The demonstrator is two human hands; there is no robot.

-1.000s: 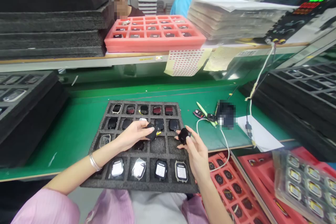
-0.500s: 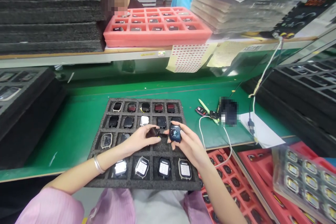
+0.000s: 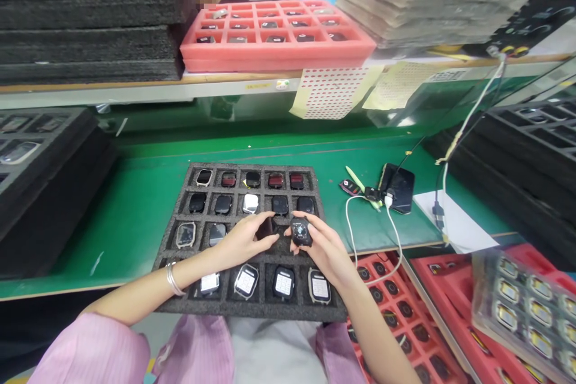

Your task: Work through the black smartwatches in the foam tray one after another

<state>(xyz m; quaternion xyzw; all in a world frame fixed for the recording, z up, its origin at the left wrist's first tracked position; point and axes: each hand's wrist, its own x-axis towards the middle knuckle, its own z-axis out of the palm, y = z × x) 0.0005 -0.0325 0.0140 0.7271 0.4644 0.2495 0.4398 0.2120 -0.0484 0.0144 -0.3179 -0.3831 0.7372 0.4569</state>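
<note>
Head view: near the gray foam tray [image 3: 252,309]'s right edge, my right grip [image 3: 326,244] holds a black square watch [image 3: 300,231] screen-up, presumably for reading; my left grip [image 3: 243,240] pinches a dark glossy piece [image 3: 266,228].

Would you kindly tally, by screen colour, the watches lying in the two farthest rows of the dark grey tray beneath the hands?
Black-screened watches: 6
Reddish-tinted watches: 3
White-screened watch: 1
Total: 10
</note>
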